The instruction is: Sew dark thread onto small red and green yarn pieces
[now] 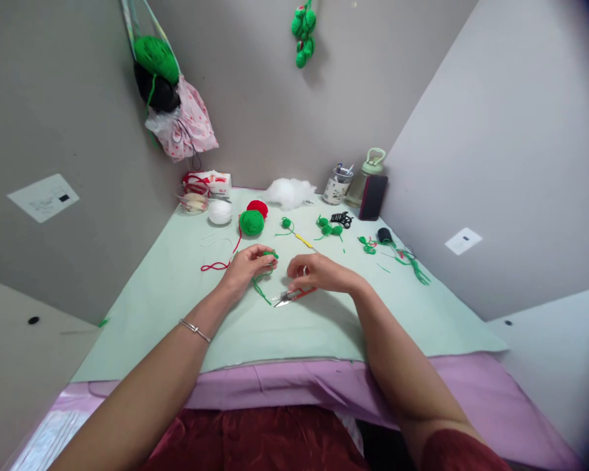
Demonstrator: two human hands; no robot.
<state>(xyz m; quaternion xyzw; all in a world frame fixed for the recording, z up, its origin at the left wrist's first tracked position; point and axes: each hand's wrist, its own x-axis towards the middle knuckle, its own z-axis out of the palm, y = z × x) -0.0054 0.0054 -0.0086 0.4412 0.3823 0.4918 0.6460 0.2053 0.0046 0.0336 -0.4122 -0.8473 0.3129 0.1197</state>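
Observation:
Between the thumb and fingers of my left hand (249,267) is a small green crocheted piece (270,254), partly hidden by the fingers. Green yarn tails (261,291) hang from it onto the mat. My right hand (318,271) is just to the right, its fingers curled down onto thread snips (294,296) with orange handles. The snips' blades point left, toward the yarn tails. Beyond the hands lie a crochet hook (304,241) with a yellow grip and a small green ball (287,223) with yarn ends.
Yarn balls in green (252,223), red (257,209) and white (220,212) stand behind my left hand. White stuffing (290,193), a pen cup (338,186), a bottle (360,183) and a phone (373,197) line the back. Several green pieces (327,227) and black scissors (342,220) lie right.

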